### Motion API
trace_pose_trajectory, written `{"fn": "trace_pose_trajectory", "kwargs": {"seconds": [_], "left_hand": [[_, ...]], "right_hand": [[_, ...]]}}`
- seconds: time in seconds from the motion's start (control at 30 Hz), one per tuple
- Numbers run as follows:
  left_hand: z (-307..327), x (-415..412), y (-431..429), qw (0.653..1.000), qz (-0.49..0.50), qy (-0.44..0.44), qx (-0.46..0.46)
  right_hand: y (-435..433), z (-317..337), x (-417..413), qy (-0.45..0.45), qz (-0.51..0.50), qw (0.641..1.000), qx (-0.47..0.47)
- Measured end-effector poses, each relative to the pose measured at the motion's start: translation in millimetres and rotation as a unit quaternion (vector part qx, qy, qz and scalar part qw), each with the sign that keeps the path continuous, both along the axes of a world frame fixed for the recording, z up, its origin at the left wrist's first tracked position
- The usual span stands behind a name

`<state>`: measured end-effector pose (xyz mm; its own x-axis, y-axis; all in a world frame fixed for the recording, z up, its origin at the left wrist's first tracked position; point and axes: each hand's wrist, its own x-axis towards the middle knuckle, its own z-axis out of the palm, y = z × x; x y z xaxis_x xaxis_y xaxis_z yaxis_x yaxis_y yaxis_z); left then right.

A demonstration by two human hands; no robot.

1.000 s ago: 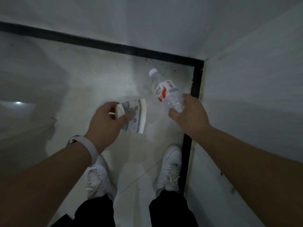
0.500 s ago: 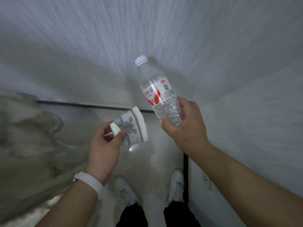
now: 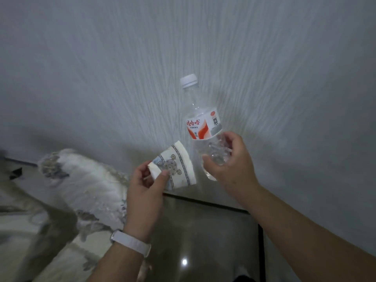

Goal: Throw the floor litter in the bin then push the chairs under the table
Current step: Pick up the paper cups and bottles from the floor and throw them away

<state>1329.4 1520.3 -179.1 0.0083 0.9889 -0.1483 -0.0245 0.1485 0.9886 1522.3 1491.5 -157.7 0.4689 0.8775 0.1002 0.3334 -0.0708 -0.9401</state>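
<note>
Now risen: we are lifting both litter pieces clear of the floor (image 3: 203,231).
Left hand (image 3: 145,188): pinching the paper cup (image 3: 177,165).
Right hand (image 3: 230,161): gripping the bottle (image 3: 200,123) low.
Bin: not showing; carrying there is probably coming next.

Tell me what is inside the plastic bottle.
Through the clear neck of the bottle only the wall shows, no liquid. Its label and the right hand hide much of the middle and base, so contents there are unseen.

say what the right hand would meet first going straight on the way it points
Probably the textured wall, with the bottle the right hand grips arriving first; depth is unclear.
</note>
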Motion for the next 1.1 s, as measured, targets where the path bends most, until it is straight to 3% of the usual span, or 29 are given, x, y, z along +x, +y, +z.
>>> {"fn": "trace_pose_trajectory", "kwargs": {"seconds": [0.3, 0.67, 0.83, 1.1], "left_hand": [[62, -14, 17, 0.993, 0.106, 0.033, 0.034], [94, -6, 5, 0.96, 0.27, 0.053, 0.049], [104, -51, -58, 0.917, 0.39, 0.067, 0.047], [104, -130, -226, 0.795, 0.604, 0.058, 0.024]], "right_hand": [[41, 49, 10, 0.045, 0.08, 0.995, 0.038], [115, 63, 9, 0.046, 0.295, 0.953, 0.044], [115, 66, -57, 0.055, 0.403, 0.913, 0.039], [10, 79, -198, 0.074, 0.581, 0.809, 0.044]]}}
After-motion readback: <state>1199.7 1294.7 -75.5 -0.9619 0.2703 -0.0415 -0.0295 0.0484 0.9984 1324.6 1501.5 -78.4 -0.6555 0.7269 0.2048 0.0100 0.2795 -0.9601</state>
